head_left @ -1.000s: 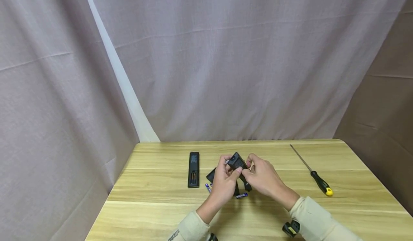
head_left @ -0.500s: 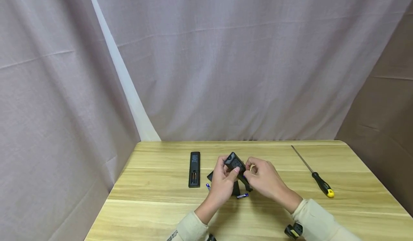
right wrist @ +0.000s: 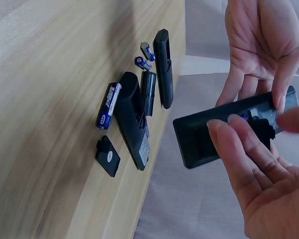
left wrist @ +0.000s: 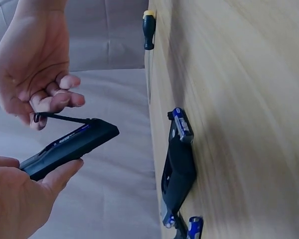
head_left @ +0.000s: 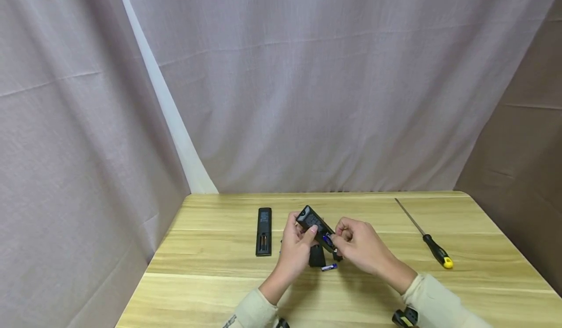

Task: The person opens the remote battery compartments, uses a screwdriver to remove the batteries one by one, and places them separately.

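Observation:
My left hand (head_left: 295, 250) grips a black remote control (head_left: 309, 216), thumb on its back. A blue battery (left wrist: 70, 135) shows in the compartment of this remote. My right hand (head_left: 364, 246) pinches a thin black battery cover (left wrist: 65, 118). In the left wrist view the cover stands at an angle over the compartment, its far edge against the remote's end. Below the hands lies a second remote (right wrist: 129, 112) on the table, a blue battery (right wrist: 108, 105) beside it. Near it rests another small cover (right wrist: 108, 158) with a round sticker.
A third remote (head_left: 264, 230) lies to the left with its battery compartment uncovered. More batteries (right wrist: 143, 63) lie between the remotes, by a dark elongated piece (right wrist: 148, 92). On the right is a screwdriver (head_left: 434, 250) with a black and yellow handle. Curtains (head_left: 307, 98) surround the wooden table (head_left: 210, 289).
My left hand has moved slightly left and turned the remote, so more of its back shows. The blue battery in its compartment has come into view. The screwdriver stays put.

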### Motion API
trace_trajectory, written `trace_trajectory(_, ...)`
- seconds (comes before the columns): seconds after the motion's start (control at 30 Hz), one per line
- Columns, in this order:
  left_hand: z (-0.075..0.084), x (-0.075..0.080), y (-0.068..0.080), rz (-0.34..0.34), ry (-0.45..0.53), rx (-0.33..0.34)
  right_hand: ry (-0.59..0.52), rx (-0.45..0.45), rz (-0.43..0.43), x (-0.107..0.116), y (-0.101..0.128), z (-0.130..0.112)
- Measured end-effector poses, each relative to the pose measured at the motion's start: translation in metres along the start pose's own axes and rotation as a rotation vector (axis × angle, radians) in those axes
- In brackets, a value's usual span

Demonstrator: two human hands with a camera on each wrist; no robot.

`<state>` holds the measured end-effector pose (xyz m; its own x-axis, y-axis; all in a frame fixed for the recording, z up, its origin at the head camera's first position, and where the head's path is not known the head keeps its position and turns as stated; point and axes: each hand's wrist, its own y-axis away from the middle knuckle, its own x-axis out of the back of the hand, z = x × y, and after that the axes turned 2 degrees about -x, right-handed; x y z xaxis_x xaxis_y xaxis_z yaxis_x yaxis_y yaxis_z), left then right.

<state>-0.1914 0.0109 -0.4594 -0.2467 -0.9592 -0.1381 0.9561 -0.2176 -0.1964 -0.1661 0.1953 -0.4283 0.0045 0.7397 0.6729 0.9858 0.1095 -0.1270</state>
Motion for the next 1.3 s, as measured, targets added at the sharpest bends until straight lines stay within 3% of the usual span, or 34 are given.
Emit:
trace_trajectory(0.27,0.007,0.008,0.002,-0.002,-0.009,-0.006,-0.021,0.051,-0.139,0.006,0.003,0.006)
trace_trajectory(0.37,0.008,0.010,0.001,0.005,0.001,-0.001,0.005,0.093,-0.155,0.007,0.004,0.007)
trace_trajectory(0.67,0.005,0.016,0.001,0.062,0.030,0.008,0.158,0.208,-0.046,0.003,0.010,0.013)
trace_trajectory(1.3,0.004,0.028,0.002,0.079,0.031,0.014,0.235,0.284,0.048,0.010,0.019,0.039)
